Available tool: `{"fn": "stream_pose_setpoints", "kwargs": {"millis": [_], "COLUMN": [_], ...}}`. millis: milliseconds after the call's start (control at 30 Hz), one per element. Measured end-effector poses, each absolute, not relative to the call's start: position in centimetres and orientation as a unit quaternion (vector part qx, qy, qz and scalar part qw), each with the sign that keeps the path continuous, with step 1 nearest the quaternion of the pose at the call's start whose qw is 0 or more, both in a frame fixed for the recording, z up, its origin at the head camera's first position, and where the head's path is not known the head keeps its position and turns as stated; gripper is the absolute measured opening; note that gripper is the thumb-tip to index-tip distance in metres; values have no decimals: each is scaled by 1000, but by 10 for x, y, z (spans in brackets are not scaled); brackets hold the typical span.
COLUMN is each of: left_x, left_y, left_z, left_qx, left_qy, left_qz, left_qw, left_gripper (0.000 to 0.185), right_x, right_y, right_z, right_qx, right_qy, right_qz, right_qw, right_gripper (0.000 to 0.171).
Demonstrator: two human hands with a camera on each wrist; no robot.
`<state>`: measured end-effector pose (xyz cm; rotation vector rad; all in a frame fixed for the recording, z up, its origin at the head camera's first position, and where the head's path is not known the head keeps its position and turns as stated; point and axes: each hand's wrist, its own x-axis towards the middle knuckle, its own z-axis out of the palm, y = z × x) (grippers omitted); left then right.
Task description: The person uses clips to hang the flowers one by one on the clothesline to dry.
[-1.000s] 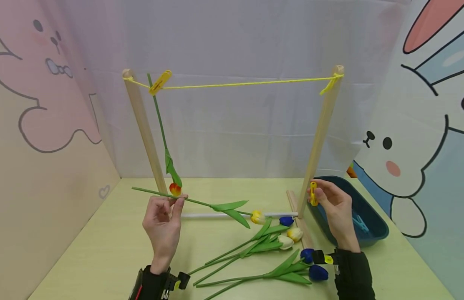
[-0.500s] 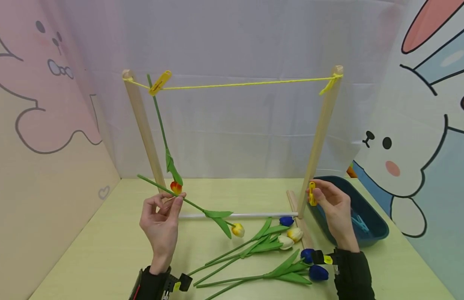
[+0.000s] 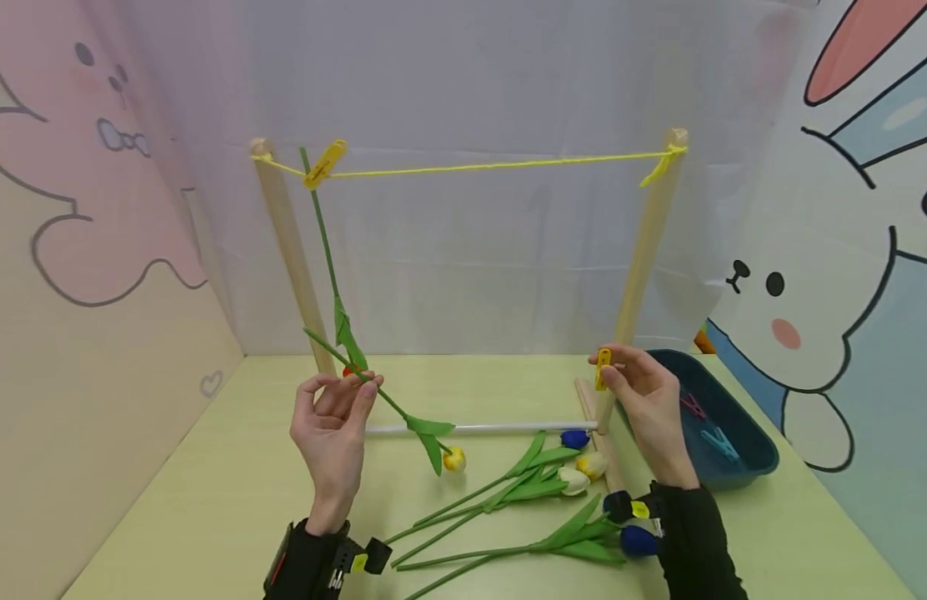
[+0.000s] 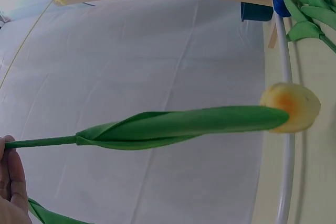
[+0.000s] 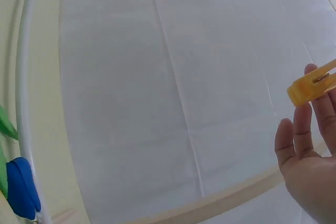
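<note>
My left hand pinches the green stem of an artificial yellow-and-white tulip between thumb and fingers. The stem slants, with its bare end up at the left and the bloom down at the right; in the left wrist view the bloom overlaps the white rod. A yellow clothespin is pinched in my right hand, near the right post. Behind my left hand, a red-orange tulip hangs head down from the yellow string, clipped by another yellow clothespin. My left fingers partly hide its bloom.
Two wooden posts carry the string, with a white rod low between them. Several blue, white and yellow tulips lie on the table in front. A dark blue bin at the right contains a light blue clothespin and a pink one.
The tulip in my left hand has tilted more steeply, its bloom swinging down and left and its stem end rising. My right hand has moved slightly left and up with the clothespin.
</note>
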<state>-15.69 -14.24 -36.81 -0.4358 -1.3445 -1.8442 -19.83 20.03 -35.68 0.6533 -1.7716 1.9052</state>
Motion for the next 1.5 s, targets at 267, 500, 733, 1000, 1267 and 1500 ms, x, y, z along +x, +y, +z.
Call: {"fn": "stream_pose_setpoints", "kwargs": {"millis": [267,500,733,1000,1267,1500], "left_x": [-172,-186,-191,-195,-202,-212], "left_y": [-139,-137,-136,-138,-137,-136], "left_z": [-347,-328,-308,-289,-269,-256], "left_qx": [-202,-212,-219,-213,-186,-172], "left_qy": [-535,-574,-587,-596,-613,-633], "left_qz": [-729,-704,-701,-702,-691,-674], "left_qw": [376,360,341,327,335,341], "left_gripper": [23,25,29,27,24,23], "right_x": [-225,-219,-225,-226,-231,-243], "right_y": [192,161,136,111,85,63], "right_z": [-347,-300,-269,-244,-225,-207], "right_qx": [289,291,282,323,287,296], "right_qy": [-630,-650,-674,-621,-564,-538], "right_qz": [685,657,617,648,724,735], "right_qw": [224,248,292,299,273,285], "right_gripper": [29,35,29,31,16,11]}}
